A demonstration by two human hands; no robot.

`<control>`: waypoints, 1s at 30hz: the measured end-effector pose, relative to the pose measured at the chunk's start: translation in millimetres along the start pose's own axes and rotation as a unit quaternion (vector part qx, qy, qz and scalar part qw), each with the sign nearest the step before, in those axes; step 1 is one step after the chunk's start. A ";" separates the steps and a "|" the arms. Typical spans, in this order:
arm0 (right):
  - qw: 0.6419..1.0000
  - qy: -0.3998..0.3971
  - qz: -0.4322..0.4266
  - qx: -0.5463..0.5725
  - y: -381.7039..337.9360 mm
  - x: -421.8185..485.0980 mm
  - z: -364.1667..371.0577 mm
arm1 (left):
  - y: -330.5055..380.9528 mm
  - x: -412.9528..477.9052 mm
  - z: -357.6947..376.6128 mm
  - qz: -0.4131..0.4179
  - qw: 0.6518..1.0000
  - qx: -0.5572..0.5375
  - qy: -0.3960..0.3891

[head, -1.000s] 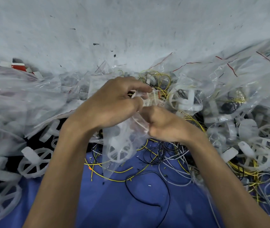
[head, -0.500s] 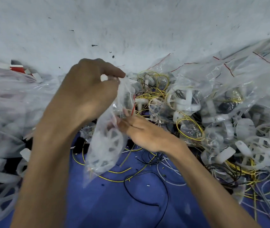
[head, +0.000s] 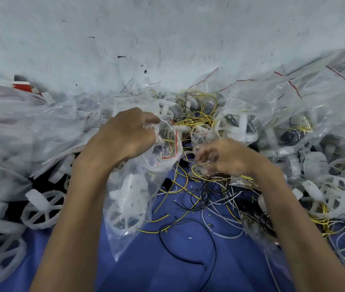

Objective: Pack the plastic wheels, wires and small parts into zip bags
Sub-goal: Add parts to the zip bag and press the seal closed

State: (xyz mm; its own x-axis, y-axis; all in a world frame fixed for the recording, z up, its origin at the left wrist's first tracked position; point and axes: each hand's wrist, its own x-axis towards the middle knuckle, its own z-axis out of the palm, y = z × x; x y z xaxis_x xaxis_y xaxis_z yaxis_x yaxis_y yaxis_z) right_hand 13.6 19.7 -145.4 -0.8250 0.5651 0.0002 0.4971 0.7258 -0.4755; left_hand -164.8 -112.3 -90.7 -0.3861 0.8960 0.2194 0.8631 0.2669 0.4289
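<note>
My left hand (head: 128, 134) grips the top edge of a clear zip bag (head: 131, 199) with a red seal line; the bag hangs down over the blue surface and its mouth gapes to the right. A white plastic wheel (head: 125, 218) lies inside it at the bottom. My right hand (head: 224, 158) is just right of the bag mouth, fingers curled over a tangle of yellow, black and white wires (head: 207, 186). Whether the fingers pinch a wire is blurred.
Loose white wheels (head: 41, 209) lie at the left, and more wheels (head: 335, 194) at the right among wires. Filled and empty zip bags (head: 293, 106) pile up at the right and left. A black wire (head: 188, 245) loops on the blue mat. A grey wall stands behind.
My left hand has come down from its raised position, lowering the bag. My right hand has left the bag mouth and moved right, onto the wire tangle.
</note>
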 end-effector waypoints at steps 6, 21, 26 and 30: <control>0.978 -0.150 0.014 -0.143 10.9 8.9 36.5 | 3.1 -1.3 10.4 0.028 0.999 -0.018 -0.037; 0.912 0.312 0.035 0.263 3.1 -7.0 -19.2 | -12.0 9.7 20.5 0.017 1.000 0.020 0.001; 0.775 0.335 0.030 0.536 -3.6 -12.8 -28.7 | -8.5 8.1 22.2 0.025 0.998 0.026 0.043; 0.704 0.330 -0.011 0.629 -11.1 -13.5 -31.0 | -2.5 7.3 26.4 0.072 0.994 0.029 0.083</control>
State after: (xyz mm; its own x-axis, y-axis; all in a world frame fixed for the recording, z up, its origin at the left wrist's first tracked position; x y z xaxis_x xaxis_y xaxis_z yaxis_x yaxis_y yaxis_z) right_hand 27.6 16.1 -112.9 -0.3190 0.9190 0.2316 -0.4872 0.0506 -0.8718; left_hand -161.1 -97.0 -113.3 -0.3007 0.8571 0.4183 0.9290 0.1641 0.3317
